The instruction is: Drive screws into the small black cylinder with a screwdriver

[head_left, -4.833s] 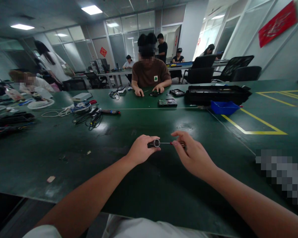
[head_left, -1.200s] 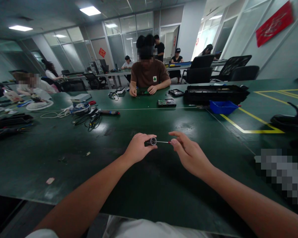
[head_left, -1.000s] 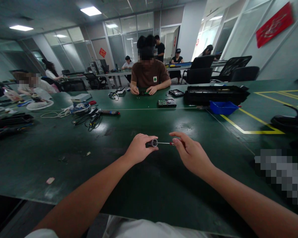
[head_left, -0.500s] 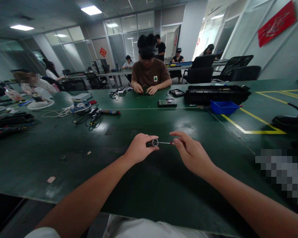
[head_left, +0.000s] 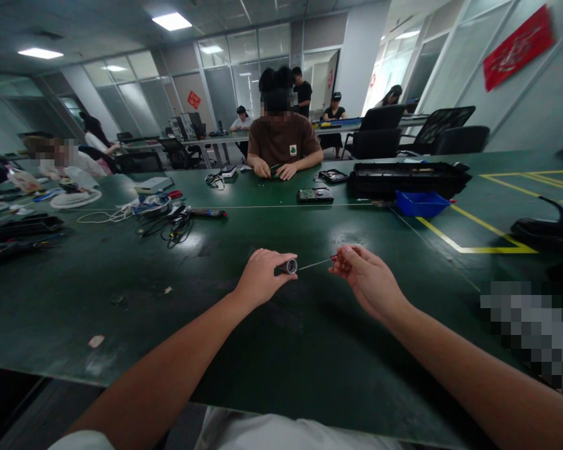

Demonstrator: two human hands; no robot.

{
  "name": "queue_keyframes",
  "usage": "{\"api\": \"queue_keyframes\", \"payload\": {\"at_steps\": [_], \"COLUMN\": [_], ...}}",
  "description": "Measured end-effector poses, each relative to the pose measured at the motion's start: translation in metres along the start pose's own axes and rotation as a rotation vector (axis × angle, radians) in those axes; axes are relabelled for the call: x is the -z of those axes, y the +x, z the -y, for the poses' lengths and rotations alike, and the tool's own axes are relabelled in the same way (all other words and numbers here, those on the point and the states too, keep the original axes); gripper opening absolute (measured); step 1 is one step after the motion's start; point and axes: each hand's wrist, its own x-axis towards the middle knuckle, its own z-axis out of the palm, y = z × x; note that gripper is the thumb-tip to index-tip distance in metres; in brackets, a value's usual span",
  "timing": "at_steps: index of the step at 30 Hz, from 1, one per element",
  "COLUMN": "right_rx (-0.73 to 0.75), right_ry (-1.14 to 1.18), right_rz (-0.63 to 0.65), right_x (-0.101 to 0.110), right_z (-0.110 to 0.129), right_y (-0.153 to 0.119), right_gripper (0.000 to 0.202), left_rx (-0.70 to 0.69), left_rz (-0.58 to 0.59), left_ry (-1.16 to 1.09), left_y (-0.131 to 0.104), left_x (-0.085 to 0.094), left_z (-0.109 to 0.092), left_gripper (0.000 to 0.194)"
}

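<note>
My left hand (head_left: 261, 278) is closed around a small dark cylindrical part (head_left: 291, 266), pinched between thumb and fingers. A pale ring with a hollow centre faces me at its end. In my right hand (head_left: 371, 276) is a thin screwdriver (head_left: 314, 264), its reddish handle mostly covered by my curled fingers. The metal shaft slants down leftward, and its tip is at or very close to the side of the cylindrical part. I cannot tell whether the tip touches it. Both hands are above the green table (head_left: 272, 350).
Farther back lie a circuit-board drive (head_left: 315, 195), a long black housing (head_left: 408, 180) and a blue tray (head_left: 422, 204). Tangled cables (head_left: 171, 226) and a dark tool (head_left: 207, 213) lie left. Across the table a co-worker (head_left: 285, 140) handles a small part.
My right hand has rotated and its fingers have curled in around the screwdriver handle. The handle end has risen, so the shaft now slants. My left hand keeps its hold.
</note>
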Motion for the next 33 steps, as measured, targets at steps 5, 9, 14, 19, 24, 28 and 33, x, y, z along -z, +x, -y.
{"api": "queue_keyframes", "payload": {"at_steps": [5,9,14,19,24,28,33], "right_rx": [0.154,0.252,0.279,0.301,0.318,0.340,0.332], "right_ry": [-0.201,-0.423,-0.565,-0.641,-0.637,-0.636,-0.673], "right_rz": [0.037,0.034,0.056,0.037,0.043,0.042,0.004], "right_x": [-0.001,-0.003,-0.007,-0.004,-0.003,-0.005,-0.008], "right_z": [-0.004,0.004,0.014,0.012,0.010,0.011,0.012], "right_y": [-0.007,-0.014,-0.020,-0.019,-0.020,-0.022,-0.022], "right_gripper": [0.028,0.027,0.030,0.033,0.030,0.029,0.029], "left_rx": [-0.001,0.015,0.028,0.028,0.015,0.011,0.005], "left_rz": [0.004,0.008,0.023,0.024,0.025,0.021,0.028], "left_ry": [-0.045,-0.074,-0.086,-0.090,-0.080,-0.080,-0.076], "left_y": [-0.002,-0.003,-0.004,-0.004,-0.004,-0.004,-0.004], "left_x": [-0.003,-0.002,-0.002,-0.002,-0.002,-0.004,-0.005], "left_z": [-0.003,-0.006,-0.006,-0.006,-0.005,-0.004,-0.004], "left_gripper": [0.042,0.041,0.041,0.039,0.040,0.040,0.039]}}
